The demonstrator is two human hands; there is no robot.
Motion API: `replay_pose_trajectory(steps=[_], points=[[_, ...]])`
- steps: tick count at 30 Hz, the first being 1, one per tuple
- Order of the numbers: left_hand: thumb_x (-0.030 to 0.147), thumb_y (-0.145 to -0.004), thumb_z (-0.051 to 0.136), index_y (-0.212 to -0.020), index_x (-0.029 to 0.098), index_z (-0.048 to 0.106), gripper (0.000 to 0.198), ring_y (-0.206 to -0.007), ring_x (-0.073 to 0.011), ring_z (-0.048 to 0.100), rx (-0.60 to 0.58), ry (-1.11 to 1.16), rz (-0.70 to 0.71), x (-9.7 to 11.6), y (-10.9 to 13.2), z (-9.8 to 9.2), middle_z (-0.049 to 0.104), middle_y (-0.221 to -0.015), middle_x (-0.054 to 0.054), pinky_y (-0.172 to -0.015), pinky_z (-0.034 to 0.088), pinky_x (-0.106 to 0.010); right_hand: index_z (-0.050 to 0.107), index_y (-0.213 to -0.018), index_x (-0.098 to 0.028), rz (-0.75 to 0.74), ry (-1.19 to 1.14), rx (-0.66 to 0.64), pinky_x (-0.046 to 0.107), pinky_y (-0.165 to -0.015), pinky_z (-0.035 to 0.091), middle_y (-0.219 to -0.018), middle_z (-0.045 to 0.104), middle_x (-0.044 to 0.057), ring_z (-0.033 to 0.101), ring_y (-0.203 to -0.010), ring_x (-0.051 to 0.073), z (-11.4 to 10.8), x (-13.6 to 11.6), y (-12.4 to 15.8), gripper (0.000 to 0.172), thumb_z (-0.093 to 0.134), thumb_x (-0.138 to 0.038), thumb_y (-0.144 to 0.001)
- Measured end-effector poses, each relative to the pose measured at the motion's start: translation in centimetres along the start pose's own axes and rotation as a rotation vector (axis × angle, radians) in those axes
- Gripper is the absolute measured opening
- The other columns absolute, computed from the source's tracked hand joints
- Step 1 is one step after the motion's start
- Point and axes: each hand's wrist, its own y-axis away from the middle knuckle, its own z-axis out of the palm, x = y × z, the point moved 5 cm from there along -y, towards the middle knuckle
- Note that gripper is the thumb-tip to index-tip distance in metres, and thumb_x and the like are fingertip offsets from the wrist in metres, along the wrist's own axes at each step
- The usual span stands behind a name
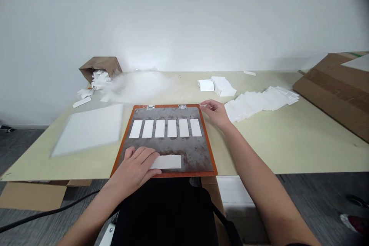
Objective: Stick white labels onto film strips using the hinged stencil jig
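A grey metal plate (173, 146) in an orange-edged board (212, 157) lies flat on the table before me, with two small hinges along its far edge. Its row of several rectangular openings shows white within, one of them a white rectangle (160, 128) near the middle. Over the plate's near edge, my left hand (141, 164) is closed round one end of a white strip-shaped stack of cards (170, 162). My right hand (215, 112) is at the board's far right corner, thumb and index finger pinched there; its other fingers curl in.
Fanned white cards (259, 102) and small white stacks (221, 86) lie to the right and behind. A tipped cardboard box (105, 65) spills white pieces at back left, near clear film (138, 86). A translucent sheet (89, 128) lies left; a big carton (337, 88) stands right.
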Motion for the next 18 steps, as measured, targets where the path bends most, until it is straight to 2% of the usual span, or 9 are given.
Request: replay_pose_trajectory(steps=[4, 7, 10, 15, 18], points=[[0.038, -0.102, 0.041, -0.106, 0.015, 0.059, 0.029, -0.095, -0.0258, 0.058, -0.07, -0.084, -0.018, 0.5, -0.1, 0.3, 0.066, -0.106, -0.011, -0.082, 0.031, -0.039, 0.069, -0.084, -0.02, -0.012, 0.003, 0.017, 0.027, -0.057, 0.032, -0.061, 0.041, -0.007, 0.034, -0.054, 0.009, 0.0, 0.5, 0.0, 0.03, 0.068, -0.046, -0.07], [0.039, -0.101, 0.041, -0.106, 0.016, 0.059, 0.03, -0.095, -0.0262, 0.058, -0.085, -0.093, -0.034, 0.3, -0.5, -0.4, 0.066, -0.106, -0.011, -0.082, 0.031, -0.038, 0.07, -0.084, -0.02, -0.019, 0.002, 0.015, 0.027, -0.057, 0.033, -0.063, 0.042, -0.007, 0.034, -0.054, 0.009, 0.0, 1.0, -0.1, 0.029, 0.068, -0.045, -0.07], [0.042, -0.101, 0.041, -0.109, 0.018, 0.059, 0.032, -0.093, -0.0256, 0.057, -0.09, -0.033, -0.053, -0.1, -1.3, -2.1, 0.066, -0.106, -0.01, -0.081, 0.032, -0.037, 0.07, -0.084, -0.02, -0.026, -0.006, 0.005, 0.027, -0.057, 0.033, -0.064, 0.045, -0.006, 0.034, -0.054, 0.009, 0.1, 1.4, -0.3, 0.029, 0.069, -0.046, -0.069], [0.051, -0.1, 0.037, -0.107, 0.021, 0.059, 0.038, -0.099, -0.0252, 0.057, -0.172, 0.115, -0.119, -1.3, -3.3, -5.7, 0.065, -0.107, -0.007, -0.083, 0.032, -0.037, 0.069, -0.082, -0.02, -0.033, -0.041, 0.064, 0.028, -0.064, 0.041, -0.072, 0.058, -0.001, 0.049, -0.067, 0.014, 0.0, 1.4, -0.6, 0.032, 0.065, -0.051, -0.073], [0.052, -0.101, 0.031, -0.103, 0.023, 0.059, 0.04, -0.096, -0.0229, 0.057, -0.243, 0.187, -0.195, -2.3, -5.0, -7.9, 0.065, -0.104, -0.004, -0.085, 0.032, -0.038, 0.069, -0.088, -0.02, -0.016, -0.087, 0.099, 0.027, -0.061, 0.042, -0.08, 0.062, 0.002, 0.051, -0.068, 0.014, -0.1, 1.3, -0.6, 0.038, 0.058, -0.056, -0.078]])
